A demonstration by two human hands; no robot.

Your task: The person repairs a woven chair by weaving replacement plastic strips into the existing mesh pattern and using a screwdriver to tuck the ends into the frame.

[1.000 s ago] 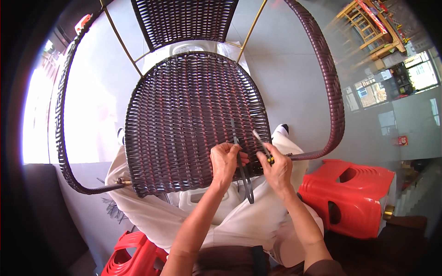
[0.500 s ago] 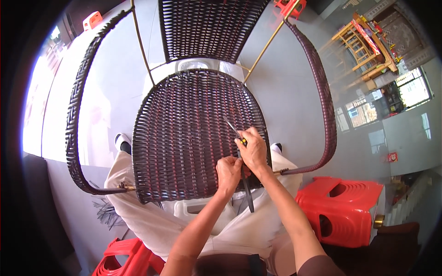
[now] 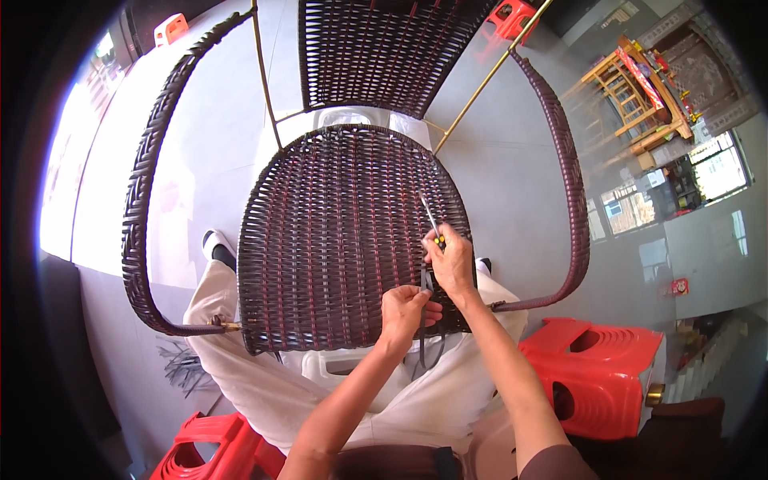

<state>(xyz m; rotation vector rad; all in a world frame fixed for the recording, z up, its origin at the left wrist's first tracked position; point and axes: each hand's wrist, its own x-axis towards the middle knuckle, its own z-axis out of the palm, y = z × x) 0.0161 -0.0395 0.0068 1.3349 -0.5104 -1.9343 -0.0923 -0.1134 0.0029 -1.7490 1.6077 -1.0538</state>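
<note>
The dark woven chair seat [image 3: 328, 232], with reddish strands, lies over my lap between two woven arms [image 3: 140, 216] on either side. My left hand [image 3: 406, 316] pinches a dark flat strip [image 3: 426, 344] at the seat's front right, the strip's loop hanging over the front edge. Just above it, my right hand [image 3: 450, 268] grips a thin metal tool [image 3: 429, 208] with a black-and-yellow handle, its tip pointing up over the right part of the seat. Beyond the seat are a woven back panel [image 3: 384, 48] and brass-coloured frame rods [image 3: 488, 80].
Red plastic stools stand at the lower right [image 3: 604, 352], lower left [image 3: 228, 444] and top [image 3: 512, 18]. Loose dark strips [image 3: 180, 376] lie on the floor [image 3: 512, 184] at left. Wooden furniture [image 3: 640, 100] is at upper right. My cream-trousered legs [image 3: 216, 296] are beside the seat.
My right hand with the tool has moved up from beside my left hand to above it. My left hand has shifted slightly down, still on the strip. The view has shifted, placing the chair lower.
</note>
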